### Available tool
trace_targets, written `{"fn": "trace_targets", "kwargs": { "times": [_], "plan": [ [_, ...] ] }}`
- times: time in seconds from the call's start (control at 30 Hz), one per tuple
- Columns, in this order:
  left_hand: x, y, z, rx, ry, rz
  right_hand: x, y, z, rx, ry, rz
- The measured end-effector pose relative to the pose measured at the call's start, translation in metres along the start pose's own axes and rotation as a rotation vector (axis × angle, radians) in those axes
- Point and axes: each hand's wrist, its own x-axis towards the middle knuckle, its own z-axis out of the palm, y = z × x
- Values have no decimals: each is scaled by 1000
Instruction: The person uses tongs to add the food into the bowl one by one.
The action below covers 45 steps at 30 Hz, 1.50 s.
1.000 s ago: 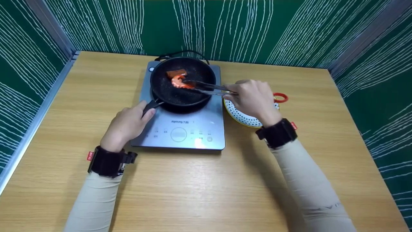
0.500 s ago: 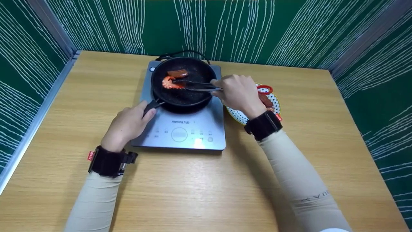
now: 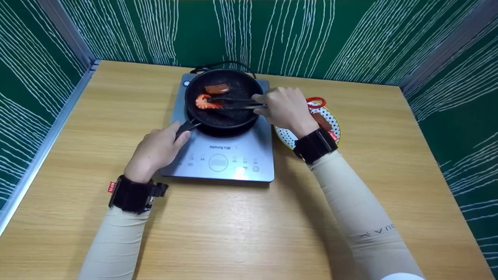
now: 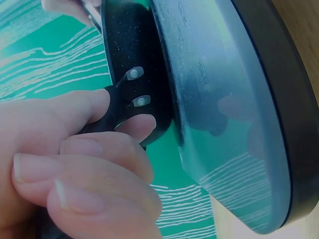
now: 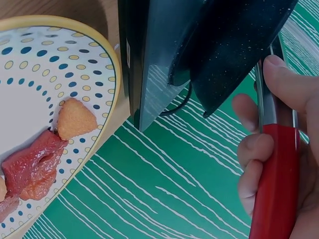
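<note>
My left hand [image 3: 157,149] grips the handle [image 3: 186,127] of a black frying pan [image 3: 229,120] over an induction cooker [image 3: 202,171]. The left wrist view has the pan tilted up beside the cooker's glossy face. Metal tongs [image 3: 237,100] with a red grip [image 5: 276,174] are held in my right hand [image 3: 288,107], fingers curled round them at the pan's right rim. Their tips straddle a curled orange-red piece of food [image 3: 202,102] with pale bumps along its edge, low in the pan. Behind it lies a brown, glossy slab of food [image 3: 217,89].
Right of the cooker, partly under my right wrist, is a dotted plate [image 3: 286,138] with a yellow rim. It bears dark red meat [image 5: 30,162] and a golden-brown triangular piece [image 5: 77,119]. A black cord [image 3: 233,62] runs behind the cooker; green walls enclose the wooden table [image 3: 233,233].
My right hand has moved left with the tongs, carrying the curled orange-red piece further left in the pan. In the last half second both hands stay nearly still.
</note>
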Motion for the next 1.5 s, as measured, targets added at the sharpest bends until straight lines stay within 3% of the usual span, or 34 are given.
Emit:
{"fn": "trace_targets", "kwargs": {
  "times": [0.37, 0.63, 1.23, 1.5],
  "plan": [
    [1, 2, 1, -1, 11, 4, -3, 6, -4, 10, -37, 21],
    [0, 0, 0, 5, 15, 8, -10, 12, -8, -40, 25, -4],
    [0, 0, 1, 7, 18, 18, -8, 2, 1, 15, 116, 74],
    [1, 0, 2, 7, 18, 7, -5, -3, 5, 1, 111, 96]
  ]
}}
